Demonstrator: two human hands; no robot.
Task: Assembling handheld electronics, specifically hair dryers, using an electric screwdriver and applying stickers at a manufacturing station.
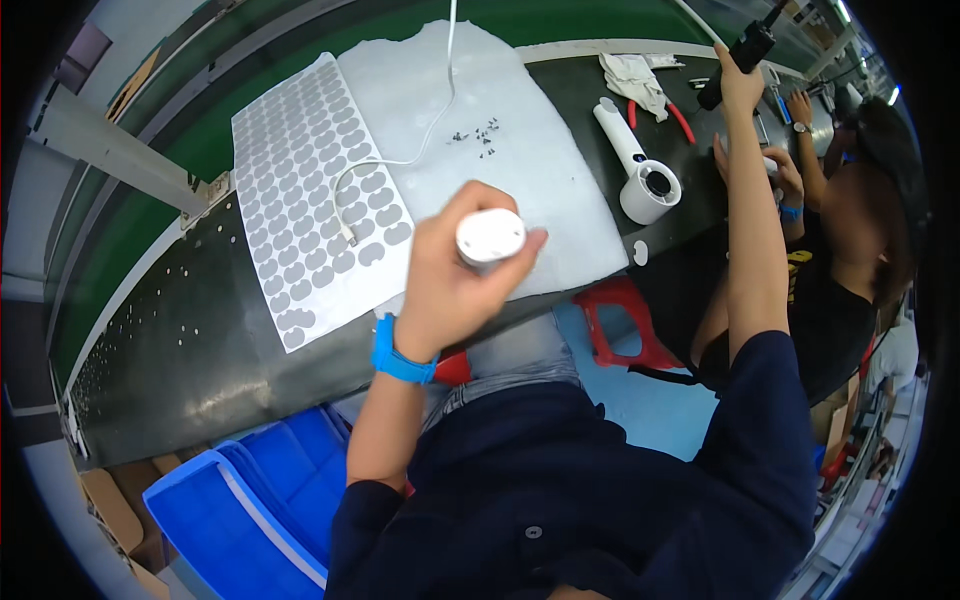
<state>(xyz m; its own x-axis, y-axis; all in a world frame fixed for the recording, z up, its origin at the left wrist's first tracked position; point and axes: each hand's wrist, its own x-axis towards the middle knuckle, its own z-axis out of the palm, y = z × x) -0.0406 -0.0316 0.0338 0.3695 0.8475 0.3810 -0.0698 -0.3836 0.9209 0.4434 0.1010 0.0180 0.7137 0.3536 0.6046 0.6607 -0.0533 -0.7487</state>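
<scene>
Pointing end-up, white cylindrical device (491, 238) in left hand (447, 290), fingers curled firmly around it, above white foam sheet (565, 185); right hand (740, 90), closed around black power screwdriver (752, 46), beyond white handheld fan (640, 204).

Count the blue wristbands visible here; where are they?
2: one wristband below the person's left hand, another wristband on a co-worker at right. More may be hidden.

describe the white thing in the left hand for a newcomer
Find the white foam sheet on the dark bench. Over its near part, the left hand grips the white piece, oval end facing the camera. Unlike the white device lying to the right, it is held.
</scene>
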